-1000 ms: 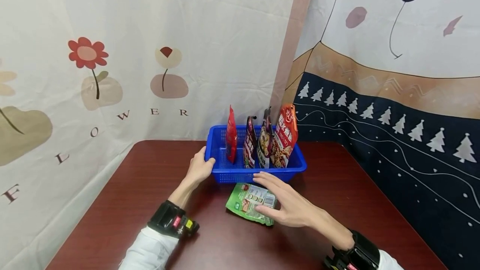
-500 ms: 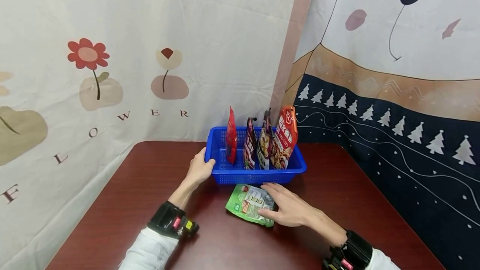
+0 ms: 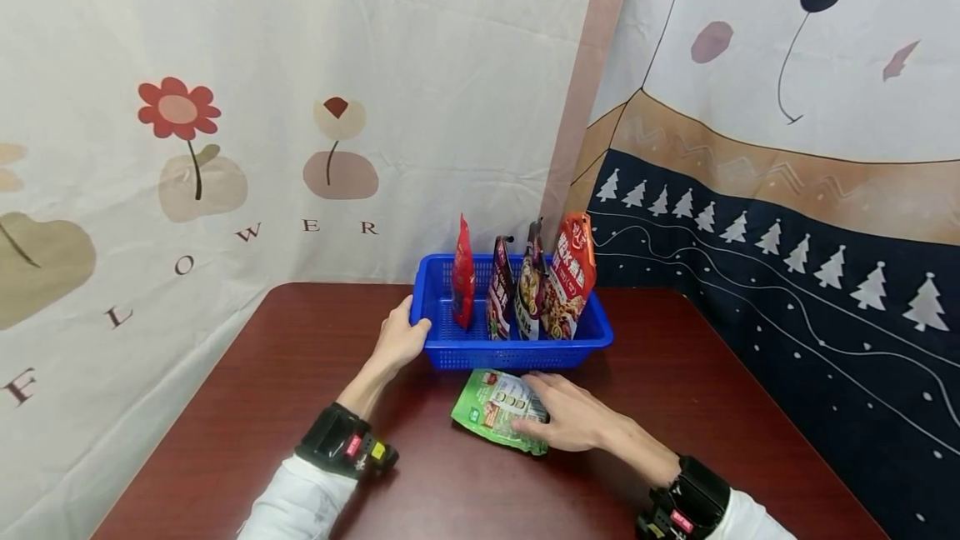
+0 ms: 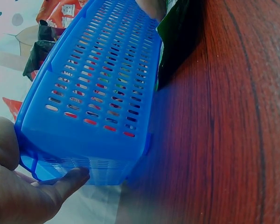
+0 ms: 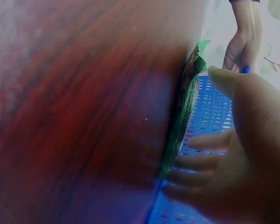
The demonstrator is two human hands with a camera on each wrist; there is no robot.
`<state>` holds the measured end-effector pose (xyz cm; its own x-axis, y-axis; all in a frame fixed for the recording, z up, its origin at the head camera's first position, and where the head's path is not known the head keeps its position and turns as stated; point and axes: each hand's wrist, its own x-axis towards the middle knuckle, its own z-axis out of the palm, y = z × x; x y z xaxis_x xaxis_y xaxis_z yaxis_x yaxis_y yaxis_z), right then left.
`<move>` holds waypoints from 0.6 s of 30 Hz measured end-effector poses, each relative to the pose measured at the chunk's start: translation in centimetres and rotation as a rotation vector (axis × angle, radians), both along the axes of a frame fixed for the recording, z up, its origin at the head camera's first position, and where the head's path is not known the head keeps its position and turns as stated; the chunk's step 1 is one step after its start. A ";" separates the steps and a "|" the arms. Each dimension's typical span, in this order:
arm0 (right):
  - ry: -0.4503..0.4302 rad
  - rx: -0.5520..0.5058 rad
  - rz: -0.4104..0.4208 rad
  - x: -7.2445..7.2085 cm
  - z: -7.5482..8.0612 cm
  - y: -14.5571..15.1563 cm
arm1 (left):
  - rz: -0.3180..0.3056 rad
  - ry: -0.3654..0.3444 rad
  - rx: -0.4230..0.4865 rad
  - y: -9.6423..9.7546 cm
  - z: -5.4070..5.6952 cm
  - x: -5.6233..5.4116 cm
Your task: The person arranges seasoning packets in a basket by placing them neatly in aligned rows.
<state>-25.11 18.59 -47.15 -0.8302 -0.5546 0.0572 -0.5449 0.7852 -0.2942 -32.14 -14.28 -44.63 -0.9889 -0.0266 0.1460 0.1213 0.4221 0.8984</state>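
Note:
A green snack pouch (image 3: 486, 408) lies flat on the table in front of a blue plastic basket (image 3: 495, 358). My right hand (image 3: 573, 417) is over the pouch's right part, thumb and fingers spread and nearly straight. In the right wrist view, the fingertips (image 5: 189, 162) reach the pouch's edge; whether they press on it is hard to tell. My left hand (image 3: 399, 340) grips the basket's left end, with thumb and a finger on either side of the rim in the left wrist view.
Inside the basket stand a thin red pouch (image 3: 462, 277), two dark pouches and a large red-orange pouch (image 3: 573, 273). A gap separates the thin red one from the others. The brown table (image 3: 442, 498) meets patterned cloth backdrops behind and to the right.
My right hand has come down and slightly toward me from the basket's front rim onto the green pouch. The left hand, basket and pouches stay in place.

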 end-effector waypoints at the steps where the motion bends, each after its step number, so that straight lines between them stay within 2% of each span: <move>1: 0.009 0.005 0.005 0.0 0.0 0.0 | -0.001 0.000 0.000 0.0 0.0 0.0; 8: 0.078 0.019 0.046 -0.1 0.1 -0.1 | -0.001 0.010 0.001 0.0 0.0 0.0; 13: 0.050 0.014 0.046 0.0 0.6 -0.2 | 0.003 0.018 -0.004 0.1 -0.1 0.0; 18: -0.014 -0.016 0.029 0.0 1.1 -0.3 | 0.003 0.019 -0.006 0.1 -0.2 -0.1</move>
<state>-25.11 18.26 -46.05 -0.8146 -0.5774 0.0547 -0.5628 0.7642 -0.3149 -32.25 -14.19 -44.79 -0.9858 -0.0289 0.1652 0.1371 0.4283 0.8932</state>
